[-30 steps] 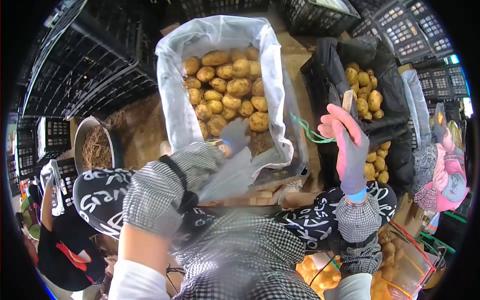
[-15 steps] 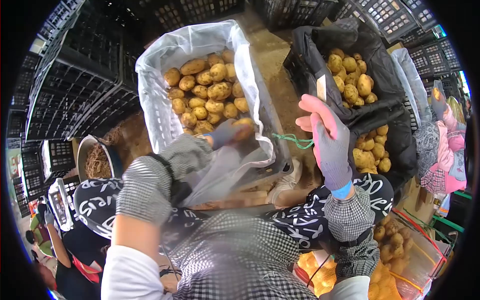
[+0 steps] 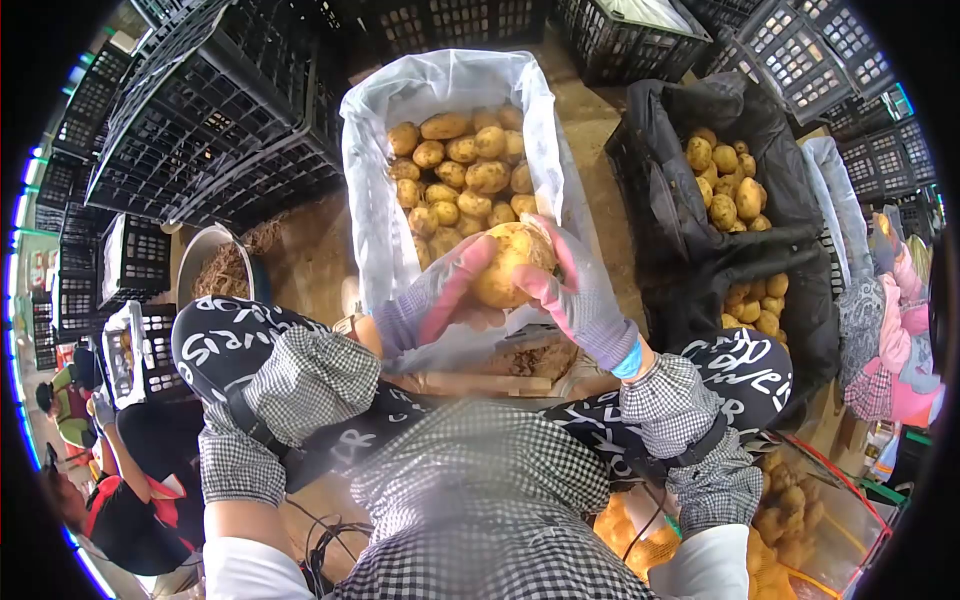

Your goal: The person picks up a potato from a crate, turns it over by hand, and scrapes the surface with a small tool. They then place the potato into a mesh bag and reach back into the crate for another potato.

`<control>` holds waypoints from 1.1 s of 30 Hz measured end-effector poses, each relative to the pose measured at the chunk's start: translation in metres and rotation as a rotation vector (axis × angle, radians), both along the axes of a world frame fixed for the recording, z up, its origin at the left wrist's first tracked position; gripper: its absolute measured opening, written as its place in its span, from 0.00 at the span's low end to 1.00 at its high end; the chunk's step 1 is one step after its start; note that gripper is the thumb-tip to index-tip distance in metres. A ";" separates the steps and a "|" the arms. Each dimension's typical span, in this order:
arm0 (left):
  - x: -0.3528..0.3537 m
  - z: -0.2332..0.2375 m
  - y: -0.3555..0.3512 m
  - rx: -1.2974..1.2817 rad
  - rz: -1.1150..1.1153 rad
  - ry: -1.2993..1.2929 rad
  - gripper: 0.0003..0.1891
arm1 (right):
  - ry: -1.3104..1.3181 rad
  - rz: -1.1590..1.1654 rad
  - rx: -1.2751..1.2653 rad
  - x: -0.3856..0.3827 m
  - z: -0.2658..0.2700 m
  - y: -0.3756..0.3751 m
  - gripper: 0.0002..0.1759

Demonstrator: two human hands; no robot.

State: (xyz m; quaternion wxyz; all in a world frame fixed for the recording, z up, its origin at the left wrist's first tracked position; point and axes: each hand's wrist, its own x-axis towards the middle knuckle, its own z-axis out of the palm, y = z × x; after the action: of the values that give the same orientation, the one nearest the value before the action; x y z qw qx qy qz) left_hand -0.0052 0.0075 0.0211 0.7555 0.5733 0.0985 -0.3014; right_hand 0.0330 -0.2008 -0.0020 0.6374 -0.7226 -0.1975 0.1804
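Observation:
In front of me a large yellow potato [image 3: 505, 268] with soil marks is gripped between my two gloved hands. My left hand [image 3: 430, 298], in a grey and pink glove, is closed round its left side. On the other side my right hand [image 3: 585, 298], gloved alike, presses thumb and fingers to the skin. A narrow pale strip shows by the right fingertips; its kind cannot be made out. Just beyond the hands stands a crate with a white liner [image 3: 365, 160], holding several potatoes [image 3: 465, 180].
Two crates with black liners [image 3: 665, 190] at right hold more potatoes [image 3: 730, 185]. Stacked black crates [image 3: 225, 110] rise at left, by a tub [image 3: 190, 260] of brown scraps. Netted potatoes [image 3: 790, 515] lie at lower right. Another person [image 3: 140, 500] is at lower left.
My left hand has brought a potato from the white-lined crate towards me. My right hand has moved left and closed on the same potato. The view has shifted, so the crates appear further right.

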 end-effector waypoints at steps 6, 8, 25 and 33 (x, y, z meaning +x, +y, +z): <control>0.003 0.000 -0.014 -0.379 -0.089 -0.109 0.38 | 0.129 -0.085 0.174 0.003 -0.030 -0.006 0.27; 0.003 -0.002 -0.013 -0.292 -0.012 -0.047 0.38 | 0.044 -0.127 0.155 0.007 -0.024 -0.004 0.25; 0.014 -0.023 -0.015 -0.271 0.281 0.176 0.34 | -0.446 -0.230 -0.093 0.027 -0.010 -0.019 0.41; 0.003 -0.021 -0.025 -0.228 0.043 0.211 0.41 | -0.031 -0.197 -0.044 0.017 -0.025 -0.010 0.31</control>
State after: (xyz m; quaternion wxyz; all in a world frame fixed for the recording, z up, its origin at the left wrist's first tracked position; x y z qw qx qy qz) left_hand -0.0020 -0.0178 0.0004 0.8076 0.4466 0.1545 -0.3529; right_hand 0.0500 -0.2113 -0.0270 0.6331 -0.7549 -0.1312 0.1100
